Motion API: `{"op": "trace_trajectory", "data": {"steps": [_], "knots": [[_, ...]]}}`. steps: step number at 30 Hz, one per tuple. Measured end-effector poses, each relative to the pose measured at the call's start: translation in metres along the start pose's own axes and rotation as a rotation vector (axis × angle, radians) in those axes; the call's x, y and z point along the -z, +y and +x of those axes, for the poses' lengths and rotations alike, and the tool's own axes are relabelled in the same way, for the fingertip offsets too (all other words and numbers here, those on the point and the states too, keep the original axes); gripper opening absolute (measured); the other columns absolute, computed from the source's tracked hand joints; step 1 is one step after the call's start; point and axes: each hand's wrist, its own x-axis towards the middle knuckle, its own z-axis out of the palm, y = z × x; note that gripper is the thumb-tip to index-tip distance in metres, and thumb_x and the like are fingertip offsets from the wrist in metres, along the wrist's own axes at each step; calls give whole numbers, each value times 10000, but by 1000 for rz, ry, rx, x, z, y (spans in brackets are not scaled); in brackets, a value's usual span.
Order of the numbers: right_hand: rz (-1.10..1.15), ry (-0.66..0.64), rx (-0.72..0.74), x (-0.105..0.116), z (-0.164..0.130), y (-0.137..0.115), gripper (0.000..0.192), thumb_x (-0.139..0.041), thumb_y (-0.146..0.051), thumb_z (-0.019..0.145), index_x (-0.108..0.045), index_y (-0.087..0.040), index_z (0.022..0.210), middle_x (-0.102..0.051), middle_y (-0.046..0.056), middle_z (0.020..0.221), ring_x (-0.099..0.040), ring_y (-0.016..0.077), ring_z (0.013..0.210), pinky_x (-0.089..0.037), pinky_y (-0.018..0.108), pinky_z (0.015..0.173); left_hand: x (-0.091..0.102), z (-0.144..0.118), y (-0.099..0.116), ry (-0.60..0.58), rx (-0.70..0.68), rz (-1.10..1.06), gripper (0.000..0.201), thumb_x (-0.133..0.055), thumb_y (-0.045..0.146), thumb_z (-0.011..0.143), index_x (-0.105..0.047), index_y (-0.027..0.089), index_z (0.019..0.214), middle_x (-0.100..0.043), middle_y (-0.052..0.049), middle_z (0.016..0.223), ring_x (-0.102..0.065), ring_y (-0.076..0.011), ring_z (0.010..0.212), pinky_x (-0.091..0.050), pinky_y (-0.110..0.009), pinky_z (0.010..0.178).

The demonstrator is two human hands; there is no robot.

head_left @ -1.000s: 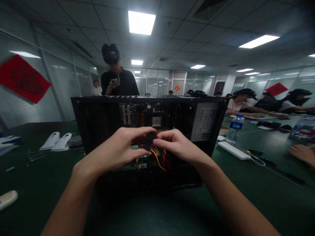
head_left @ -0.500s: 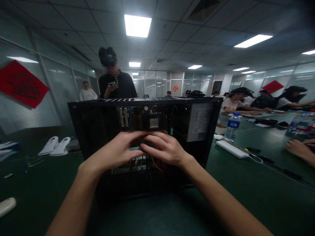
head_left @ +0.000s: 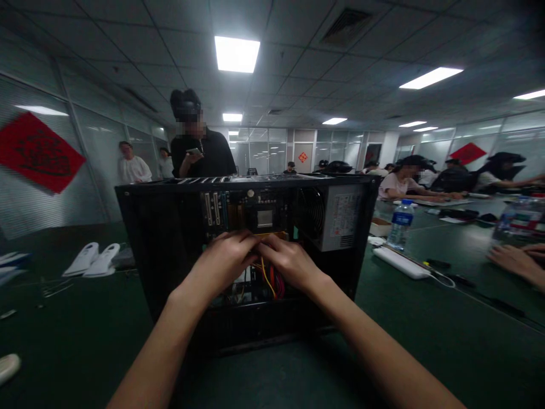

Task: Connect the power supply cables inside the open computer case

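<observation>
An open black computer case (head_left: 259, 313) stands on the green table in front of me. Both my hands reach inside it, over the lower part of the motherboard (head_left: 275, 196). My left hand (head_left: 225, 254) is closed, its fingertips bent inward beside those of my right hand (head_left: 290, 258). That hand is closed too, and whatever the two may hold is hidden behind the fingers. Just above them shows a square metal-topped processor socket (head_left: 264, 218). Yellow, red and purple cables (head_left: 277, 282) hang below the right hand.
A silver power supply (head_left: 343, 218) fills the case's upper right. Right of the case are a water bottle (head_left: 400, 224) and a white power bank (head_left: 400, 263). White slipper-shaped items (head_left: 101, 260) lie at left. A person with a phone (head_left: 204, 153) stands behind; others sit at right.
Both hands have turned further inward, and the fingers are more bent. A dark object that showed between them is now hidden. More of the coloured cables is visible.
</observation>
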Motion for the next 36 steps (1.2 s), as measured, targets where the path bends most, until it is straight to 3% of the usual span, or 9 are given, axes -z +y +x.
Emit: {"op": "trace_trajectory", "data": {"steps": [6, 11, 13, 16, 26, 31, 36], "knots": [[3, -368, -238, 11, 5, -6, 233, -460, -111, 998, -643, -158, 1135, -649, 102, 1088, -692, 220, 858, -500, 288, 656, -21, -2, -13, 8, 7, -133, 150, -652, 116, 893, -711, 175, 1018, -738, -76, 1064, -711, -237, 1010, -585, -363, 882], [-29, -562, -415, 7, 6, 1, 224, -496, -70, 921, -676, -122, 1045, -677, 140, 1071, -700, 276, 933, -528, 340, 721, -32, -5, -26, 31, 191, -241, 266, -703, 116, 849, -706, 193, 1104, -749, -53, 1088, -712, -218, 1007, -568, -356, 902], [3, -548, -417, 1, 5, 7, 194, -543, -138, 922, -667, -126, 1071, -672, 141, 1117, -693, 272, 965, -533, 342, 747, -38, -6, -30, 44, 294, -272, 293, -713, 109, 832, -706, 190, 1113, -758, -43, 1055, -719, -204, 963, -566, -337, 882], [45, -488, -377, -9, 2, 15, 207, -607, -231, 903, -656, -146, 1086, -667, 116, 1153, -683, 258, 979, -533, 329, 750, -48, -7, -30, 31, 374, -278, 176, -727, 104, 809, -734, 176, 969, -761, -33, 961, -717, -196, 905, -551, -318, 859], [93, -482, -340, -19, -2, 19, 247, -622, -257, 873, -693, -140, 1078, -690, 114, 1109, -679, 267, 986, -522, 332, 773, -76, 12, -30, -205, 53, -210, 106, -643, 114, 885, -704, 163, 955, -716, -64, 1057, -678, -201, 1000, -502, -292, 876], [103, -464, -347, -14, -1, 21, 242, -624, -242, 862, -698, -133, 1065, -690, 115, 1110, -681, 255, 972, -523, 316, 761, -77, 17, -28, -271, 119, -129, 143, -614, 134, 904, -717, 180, 992, -730, -59, 1027, -692, -213, 987, -509, -294, 835], [114, -438, -335, -17, 0, 20, 245, -618, -231, 855, -708, -133, 1060, -699, 114, 1103, -684, 269, 968, -533, 333, 753, -74, 14, -20, -251, 230, -147, 164, -605, 208, 915, -696, 198, 1051, -741, -60, 1055, -703, -229, 992, -516, -310, 828]]}}
